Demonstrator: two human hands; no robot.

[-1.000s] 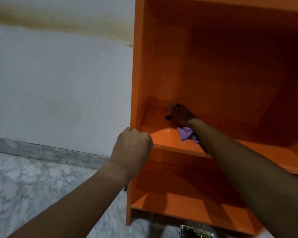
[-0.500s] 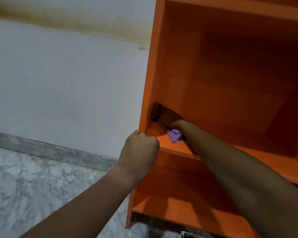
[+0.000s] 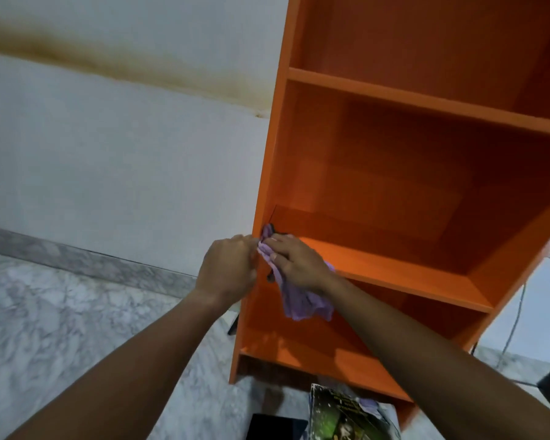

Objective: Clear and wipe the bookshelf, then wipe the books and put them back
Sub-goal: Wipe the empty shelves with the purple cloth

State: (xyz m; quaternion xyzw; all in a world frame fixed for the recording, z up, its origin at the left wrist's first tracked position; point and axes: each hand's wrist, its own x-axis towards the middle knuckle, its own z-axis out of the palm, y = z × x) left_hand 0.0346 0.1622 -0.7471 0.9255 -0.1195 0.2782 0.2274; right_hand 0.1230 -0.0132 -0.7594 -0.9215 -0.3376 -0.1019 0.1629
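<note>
Moved: the right hand (image 3: 294, 265) and the purple cloth (image 3: 302, 300) have come out from the back left corner of the shelf to its front left corner. The left hand (image 3: 227, 271), which was clenched on the side panel's front edge, now meets the cloth there.
Nearest: books (image 3: 346, 417) lie on the marble floor (image 3: 61, 312) at the foot of the bookshelf (image 3: 426, 192), cut off by the frame's lower edge.
Left hand: its fingers are curled at the side panel's edge and touch the cloth's upper end. Whether they pinch the cloth or grip the panel cannot be told.
Right hand: its fingers lie nearly straight over the cloth and press it onto the shelf board (image 3: 394, 274).
Cloth: bunched under the right palm, with its loose end hanging below the board's front edge.
Key relation: the board's unwiped length runs away to the right of the right fingers, so that hand is placed for the next stroke. The left hand is at the side panel.
Farther: the shelves in view hold no books, and the wall (image 3: 124, 154) behind has a brown stain.
Hidden: the cloth's contact face, and a dark bit (image 3: 270, 277) beside the cloth that is too small to name.
</note>
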